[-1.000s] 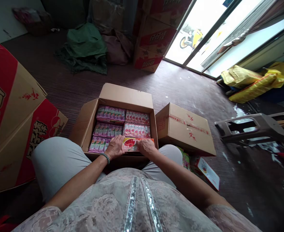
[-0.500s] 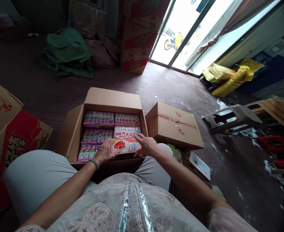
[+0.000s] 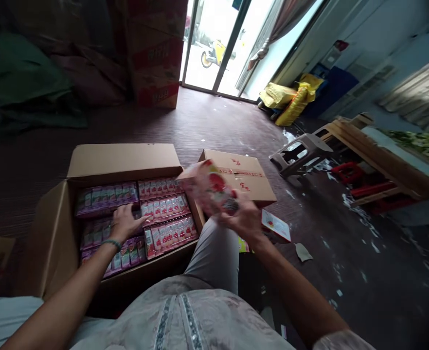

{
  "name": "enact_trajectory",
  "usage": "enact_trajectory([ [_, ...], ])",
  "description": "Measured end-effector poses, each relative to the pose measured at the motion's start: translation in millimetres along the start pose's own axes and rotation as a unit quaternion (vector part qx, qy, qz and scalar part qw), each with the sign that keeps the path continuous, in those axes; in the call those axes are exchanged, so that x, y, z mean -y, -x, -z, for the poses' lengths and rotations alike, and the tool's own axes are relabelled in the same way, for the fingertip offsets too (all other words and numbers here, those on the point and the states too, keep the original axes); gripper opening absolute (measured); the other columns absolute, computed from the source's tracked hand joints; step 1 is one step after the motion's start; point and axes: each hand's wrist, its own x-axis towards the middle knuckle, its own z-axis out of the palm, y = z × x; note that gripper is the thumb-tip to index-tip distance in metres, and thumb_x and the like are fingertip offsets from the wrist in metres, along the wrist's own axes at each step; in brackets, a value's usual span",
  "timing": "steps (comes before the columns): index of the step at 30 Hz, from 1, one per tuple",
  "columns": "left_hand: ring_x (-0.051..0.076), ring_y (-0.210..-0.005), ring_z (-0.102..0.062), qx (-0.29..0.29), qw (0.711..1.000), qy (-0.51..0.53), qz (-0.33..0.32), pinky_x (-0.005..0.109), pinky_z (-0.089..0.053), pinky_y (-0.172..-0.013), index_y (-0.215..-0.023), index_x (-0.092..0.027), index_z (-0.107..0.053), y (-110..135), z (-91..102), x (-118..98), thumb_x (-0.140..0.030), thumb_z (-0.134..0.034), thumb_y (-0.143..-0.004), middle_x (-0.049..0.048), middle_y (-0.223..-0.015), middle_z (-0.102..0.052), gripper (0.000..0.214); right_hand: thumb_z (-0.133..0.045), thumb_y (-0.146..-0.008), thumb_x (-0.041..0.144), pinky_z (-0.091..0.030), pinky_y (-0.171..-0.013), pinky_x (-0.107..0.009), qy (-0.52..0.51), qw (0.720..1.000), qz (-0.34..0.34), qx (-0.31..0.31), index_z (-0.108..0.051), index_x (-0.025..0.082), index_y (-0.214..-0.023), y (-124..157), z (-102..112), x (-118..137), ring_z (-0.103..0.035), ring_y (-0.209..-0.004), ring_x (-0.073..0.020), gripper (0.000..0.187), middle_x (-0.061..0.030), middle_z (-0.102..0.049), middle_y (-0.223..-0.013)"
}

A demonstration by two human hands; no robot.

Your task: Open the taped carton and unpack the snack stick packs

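My right hand (image 3: 241, 216) grips a pink printed box (image 3: 209, 187) with a red fruit picture, blurred by motion. It is held up over my knee, in front of a closed carton. My left hand (image 3: 124, 223) is over the open carton (image 3: 123, 165), fingers apart, nothing held. Below it, purple packs (image 3: 107, 196) fill the carton's left side. Beside them on the right lie red-and-white packs (image 3: 171, 236) in rows. Whether the left fingertips touch the packs, I cannot tell.
The taped closed carton (image 3: 253, 167) stands right of the open one. A flat white printed piece (image 3: 276, 225) lies on the floor nearby. Further right are a grey stool (image 3: 302, 150) and a wooden table (image 3: 375, 155). Stacked cartons (image 3: 156, 63) stand near the glass door.
The pink box was between both hands over the open carton. My right hand has carried it up and right; my left hand has let go and moved left. The view has turned right.
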Motion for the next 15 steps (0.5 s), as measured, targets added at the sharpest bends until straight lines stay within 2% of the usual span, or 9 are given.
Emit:
enact_trajectory([
  [3, 0.035, -0.123, -0.041, 0.054, 0.993, -0.093, -0.056, 0.043, -0.04, -0.1, -0.123, -0.013, -0.052, -25.8, -10.4, -23.4, -0.056, -0.064, -0.074, 0.0196, -0.132, -0.047, 0.067, -0.058, -0.077, 0.062, -0.046, -0.088, -0.039, 0.073, 0.988, -0.061, -0.125, -0.05, 0.013, -0.126, 15.2, 27.0, -55.6, -0.056, -0.105, -0.0288, 0.07, -0.0161, -0.059, -0.114],
  [5, 0.034, -0.128, -0.037, 0.099, 0.987, -0.111, -0.066, 0.043, -0.036, -0.104, -0.126, -0.015, -0.05, -40.3, -20.7, -36.4, -0.047, -0.072, -0.071, 0.0189, -0.138, -0.044, 0.067, -0.06, -0.075, 0.061, -0.047, -0.085, -0.042, 0.126, 0.974, -0.104, -0.155, -0.049, 0.014, -0.129, 32.2, 24.7, -95.7, -0.054, -0.109, -0.0323, 0.073, -0.0168, -0.059, -0.114],
  [6, 0.034, -0.132, -0.033, 0.12, 0.984, -0.112, -0.065, 0.044, -0.033, -0.107, -0.129, -0.016, -0.047, -46.1, -26.4, -41.2, -0.044, -0.077, -0.066, 0.0191, -0.141, -0.041, 0.075, -0.061, -0.073, 0.06, -0.047, -0.083, -0.043, 0.149, 0.968, -0.126, -0.155, -0.048, 0.014, -0.13, 42.7, 16.4, -115.3, -0.053, -0.11, -0.0339, 0.074, -0.0174, -0.059, -0.114],
  [8, 0.037, -0.137, -0.025, 0.155, 0.98, -0.109, -0.055, 0.052, -0.026, -0.111, -0.137, -0.017, -0.04, -54.4, -37.7, -47.0, -0.04, -0.087, -0.053, 0.0207, -0.147, -0.034, 0.099, -0.061, -0.072, 0.057, -0.049, -0.077, -0.045, 0.178, 0.96, -0.175, -0.125, -0.047, 0.012, -0.131, 66.5, -12.9, -152.1, -0.054, -0.108, -0.0362, 0.076, -0.0197, -0.059, -0.112],
  [10, 0.041, -0.137, -0.024, 0.174, 0.978, -0.108, -0.042, 0.059, -0.024, -0.109, -0.142, -0.018, -0.034, -57.9, -45.8, -48.4, -0.038, -0.091, -0.043, 0.023, -0.148, -0.032, 0.116, -0.059, -0.071, 0.059, -0.049, -0.069, -0.044, 0.168, 0.959, -0.222, -0.052, -0.048, 0.012, -0.128, 91.0, -52.7, -185.6, -0.058, -0.098, -0.0353, 0.075, -0.0215, -0.057, -0.111],
  [12, 0.041, -0.134, -0.028, 0.18, 0.977, -0.109, -0.037, 0.062, -0.026, -0.106, -0.144, -0.018, -0.03, -57.6, -49.2, -46.6, -0.04, -0.09, -0.044, 0.0246, -0.145, -0.035, 0.119, -0.058, -0.069, 0.063, -0.049, -0.063, -0.044, 0.133, 0.95, -0.281, 0.018, -0.048, 0.011, -0.126, 110.6, -91.6, -215.9, -0.061, -0.084, -0.0327, 0.078, -0.0231, -0.055, -0.112],
  [15, 0.041, -0.132, -0.031, 0.168, 0.979, -0.11, -0.031, 0.063, -0.028, -0.104, -0.146, -0.02, -0.025, -50.6, -48.1, -40.1, -0.048, -0.086, -0.05, 0.0245, -0.144, -0.035, 0.117, -0.056, -0.066, 0.071, -0.047, -0.058, -0.047, 0.106, 0.927, -0.356, 0.045, -0.046, 0.011, -0.13, 120.7, -128.5, -255.3, -0.061, -0.075, -0.0325, 0.089, -0.0251, -0.052, -0.112],
])
